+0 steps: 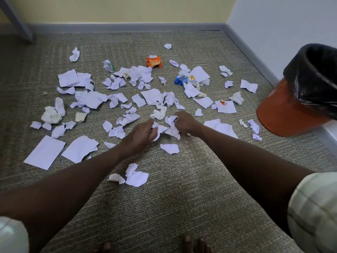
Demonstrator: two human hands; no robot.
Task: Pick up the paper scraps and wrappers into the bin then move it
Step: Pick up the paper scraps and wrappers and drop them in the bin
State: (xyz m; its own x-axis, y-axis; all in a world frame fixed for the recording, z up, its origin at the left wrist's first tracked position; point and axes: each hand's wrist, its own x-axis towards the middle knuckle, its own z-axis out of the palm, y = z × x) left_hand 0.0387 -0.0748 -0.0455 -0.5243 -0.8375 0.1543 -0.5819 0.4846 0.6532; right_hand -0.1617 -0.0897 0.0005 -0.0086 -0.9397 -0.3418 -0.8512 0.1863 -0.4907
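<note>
**On a carpeted floor, two hands gather paper litter**

On the grey-brown carpet point(182, 198), in a room corner, white paper scraps point(94, 98) lie scattered widely, some flat, some crumpled. Among them, towards the far wall, sit an orange wrapper point(154, 61) and a blue wrapper point(180, 79). Both arms reach forward from the bottom of the view. The left hand point(141, 135) has its fingers curled around a crumpled white scrap point(160, 129). The right hand point(184, 123), just beside it, grips another crumpled piece point(172, 120) with dark printing. At the right edge, near the wall, stands an orange bin point(284, 114) lined with a black bag point(317, 77), well apart from the hands.
</note>
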